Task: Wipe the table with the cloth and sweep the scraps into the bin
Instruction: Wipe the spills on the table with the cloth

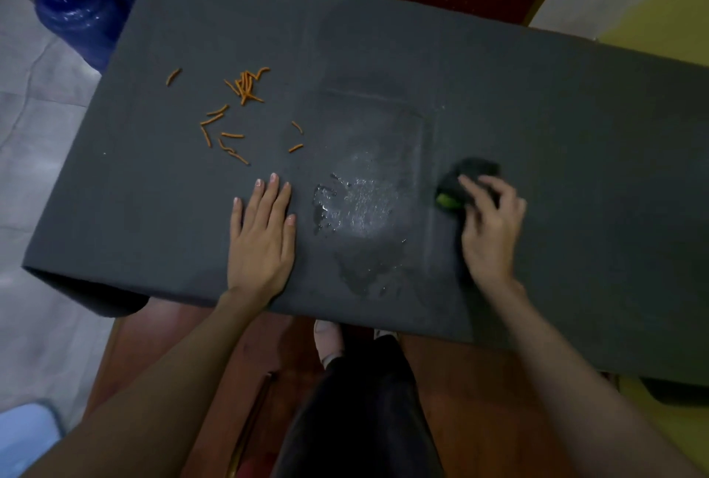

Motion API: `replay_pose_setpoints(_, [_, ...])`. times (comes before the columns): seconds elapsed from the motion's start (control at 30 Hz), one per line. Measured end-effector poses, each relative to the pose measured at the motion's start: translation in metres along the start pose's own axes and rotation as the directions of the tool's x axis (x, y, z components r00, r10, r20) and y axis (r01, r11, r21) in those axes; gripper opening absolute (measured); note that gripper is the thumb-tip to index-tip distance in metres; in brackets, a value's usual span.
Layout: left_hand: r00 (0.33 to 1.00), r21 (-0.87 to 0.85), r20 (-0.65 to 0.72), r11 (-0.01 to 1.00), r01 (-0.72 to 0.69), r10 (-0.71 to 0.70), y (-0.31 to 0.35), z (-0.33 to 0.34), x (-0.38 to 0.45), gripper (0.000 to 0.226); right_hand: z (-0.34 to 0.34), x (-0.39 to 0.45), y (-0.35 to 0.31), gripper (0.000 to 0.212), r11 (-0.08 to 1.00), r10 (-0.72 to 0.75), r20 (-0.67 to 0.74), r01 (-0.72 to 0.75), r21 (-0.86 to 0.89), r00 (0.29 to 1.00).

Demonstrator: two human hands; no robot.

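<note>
Right hand (pixel 489 224) curled round dark cloth (pixel 466 180), pressing it on table (pixel 383 36). Left hand (pixel 262 232) flat, fingers spread. Orange scraps (pixel 238 109) scattered far-left, wet patch (pixel 356 209) between hands.

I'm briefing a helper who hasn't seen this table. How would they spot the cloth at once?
Start at the dark grey table and find the shiny wet patch near its front edge. Just right of it, the right hand presses on the cloth: a dark crumpled wad with a green edge, unlike the thin orange scraps far left.
</note>
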State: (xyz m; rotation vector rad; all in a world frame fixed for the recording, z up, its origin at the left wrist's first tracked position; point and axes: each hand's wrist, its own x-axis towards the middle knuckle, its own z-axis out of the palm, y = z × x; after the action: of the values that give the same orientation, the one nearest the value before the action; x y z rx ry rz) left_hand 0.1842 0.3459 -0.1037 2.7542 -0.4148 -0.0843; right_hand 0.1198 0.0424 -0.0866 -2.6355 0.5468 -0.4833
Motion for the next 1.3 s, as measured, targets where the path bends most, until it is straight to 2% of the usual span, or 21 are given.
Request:
replay_pose_setpoints(0.07, [1.000,-0.012,-0.003,1.000,-0.006,0.006,-0.001,0.001,0.000,0.053,0.016,0.025,-0.007,0.039,0.991,0.123,-0.016,-0.123,-0.044,0.992])
replay_pose_setpoints(0.17, [1.000,-0.053,-0.008,0.999,0.000,-0.001,-0.004,0.002,0.000,0.054,0.044,0.045,-0.042,0.040,0.988,0.137,0.022,-0.135,-0.075,0.990])
replay_pose_setpoints(0.27, [1.000,-0.123,-0.022,0.992,0.007,-0.010,-0.004,0.003,-0.001,0.056,0.062,0.037,-0.085,0.038,0.999,-0.031,0.130,0.035,-0.034,0.991])
replay_pose_setpoints(0.37, [0.999,-0.181,-0.042,0.983,0.016,-0.025,-0.005,0.003,-0.001,0.057,0.062,0.008,-0.109,0.035,0.978,-0.211,0.221,0.206,0.045,0.952])
replay_pose_setpoints(0.53, [0.999,-0.174,-0.049,0.985,0.011,-0.020,-0.006,0.003,0.000,0.057,0.037,-0.047,-0.101,0.031,0.855,-0.516,0.354,0.442,0.272,0.780])
replay_pose_setpoints(0.67, [0.999,-0.168,-0.047,0.986,0.019,-0.027,-0.005,0.002,0.000,0.056,0.011,-0.072,-0.064,0.029,0.758,-0.653,0.393,0.555,0.343,0.648])
replay_pose_setpoints(0.73, [0.999,-0.162,-0.047,0.987,0.019,-0.027,-0.004,0.001,0.000,0.056,0.001,-0.071,-0.043,0.031,0.764,-0.645,0.376,0.573,0.295,0.666])
replay_pose_setpoints(0.77, [0.999,-0.160,-0.047,0.987,0.019,-0.026,-0.003,0.001,0.000,0.056,-0.001,-0.066,-0.035,0.033,0.796,-0.605,0.351,0.545,0.263,0.715])
replay_pose_setpoints(0.83, [0.999,-0.158,-0.043,0.987,0.022,-0.029,-0.003,0.001,0.000,0.056,0.003,-0.052,-0.032,0.036,0.896,-0.441,0.274,0.398,0.200,0.855])
replay_pose_setpoints(0.9, [0.999,-0.153,-0.042,0.988,0.023,-0.029,-0.003,0.001,0.000,0.056,0.016,-0.038,-0.049,0.036,0.946,-0.310,0.214,0.278,0.170,0.926])
replay_pose_setpoints(1.0, [0.999,-0.151,-0.046,0.988,0.016,-0.024,-0.003,0.001,0.000,0.056,0.034,-0.045,-0.084,0.033,0.916,-0.383,0.243,0.334,0.222,0.891])
replay_pose_setpoints(1.1, [0.999,-0.136,-0.039,0.991,0.015,-0.020,-0.005,0.002,0.001,0.057,0.026,-0.078,-0.084,0.031,0.834,-0.542,0.319,0.449,0.322,0.777])
replay_pose_setpoints(1.17, [0.999,-0.114,-0.033,0.993,0.015,-0.019,-0.005,0.002,0.001,0.057,0.010,-0.094,-0.063,0.027,0.767,-0.638,0.354,0.527,0.366,0.683])
replay_pose_setpoints(1.2, [0.999,-0.100,-0.031,0.995,0.011,-0.014,-0.005,0.002,0.000,0.057,0.001,-0.098,-0.050,0.027,0.746,-0.664,0.352,0.553,0.371,0.660])
replay_pose_setpoints(1.23, [1.000,-0.085,-0.029,0.996,0.005,-0.008,-0.004,0.003,-0.001,0.057,-0.008,-0.098,-0.037,0.027,0.752,-0.656,0.330,0.553,0.358,0.679])
replay_pose_setpoints(1.3, [1.000,-0.068,-0.023,0.998,0.000,-0.002,-0.004,0.003,-0.001,0.057,-0.021,-0.090,-0.011,0.030,0.855,-0.508,0.220,0.458,0.244,0.833])
